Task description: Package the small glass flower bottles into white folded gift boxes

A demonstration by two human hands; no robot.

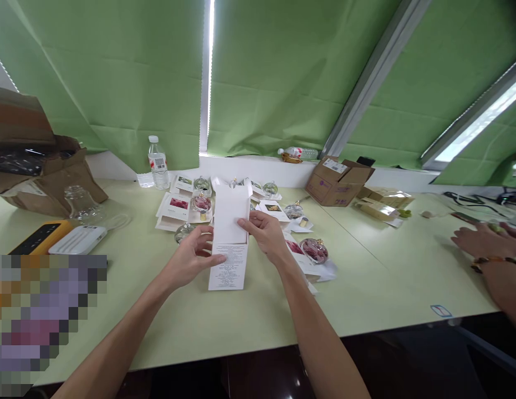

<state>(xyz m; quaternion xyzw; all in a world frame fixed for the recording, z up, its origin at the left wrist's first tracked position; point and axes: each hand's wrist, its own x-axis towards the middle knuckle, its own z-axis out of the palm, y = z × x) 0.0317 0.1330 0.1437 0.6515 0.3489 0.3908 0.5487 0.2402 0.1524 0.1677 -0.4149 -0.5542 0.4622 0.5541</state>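
Observation:
A tall white carton (pixel 228 244) with small print on its lower face lies flat on the pale green table (pixel 382 271), its top flaps open. My left hand (pixel 193 256) grips its left edge with curled fingers. My right hand (pixel 266 233) holds the right edge, thumb pressed on the carton's front. Behind and beside it lie several small white boxes with flower pictures (pixel 174 206) and clear glass balls with pink or yellow filling (pixel 315 249).
A water bottle (pixel 158 163) stands at the back. A brown box (pixel 338 182) and packets (pixel 382 202) sit back right. Torn cardboard (pixel 41 166), a glass jar (pixel 80 204) and a white device (pixel 78 239) lie left. Another person's hands (pixel 486 244) rest at the right edge.

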